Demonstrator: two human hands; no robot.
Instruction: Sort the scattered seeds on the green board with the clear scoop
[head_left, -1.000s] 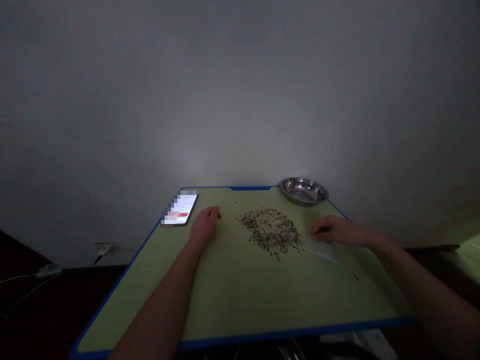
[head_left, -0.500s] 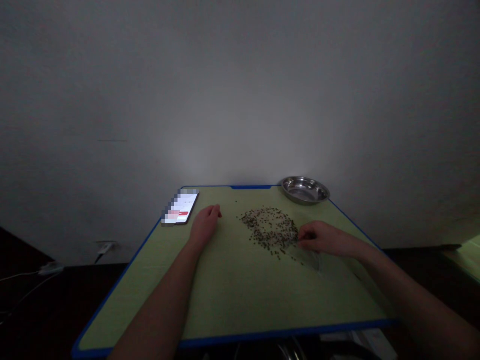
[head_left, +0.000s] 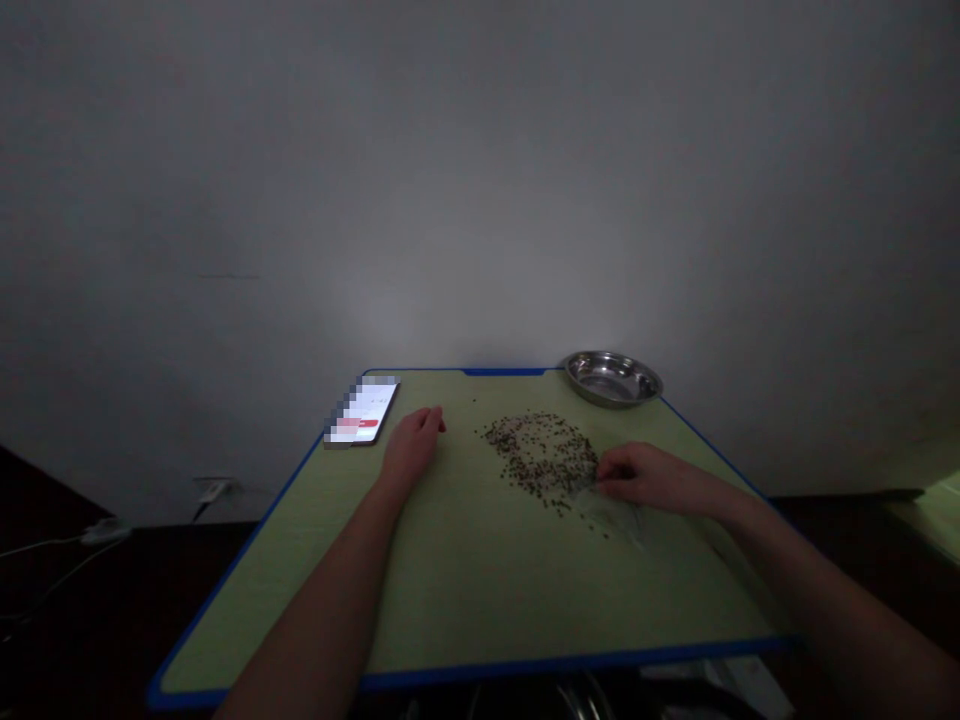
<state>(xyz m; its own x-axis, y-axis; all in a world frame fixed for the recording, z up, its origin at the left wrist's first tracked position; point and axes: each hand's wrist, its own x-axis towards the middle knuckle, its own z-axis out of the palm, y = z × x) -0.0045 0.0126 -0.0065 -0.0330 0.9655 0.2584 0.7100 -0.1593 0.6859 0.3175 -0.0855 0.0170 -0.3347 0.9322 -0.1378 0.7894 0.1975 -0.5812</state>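
A scatter of small dark seeds lies on the green table with a blue rim. My right hand rests at the right edge of the seeds, fingers curled and pinching a small clear plastic bag that lies flat on the table. My left hand lies on the table left of the seeds, fingers loosely together and flat, holding nothing, close to a lit phone.
A shallow steel bowl stands at the table's far right corner. A grey wall rises right behind the table. Cables and a wall socket are at the lower left, in the dark.
My right hand slid left with the clear bag, from the table's right side up to the edge of the seeds. The left hand stayed put.
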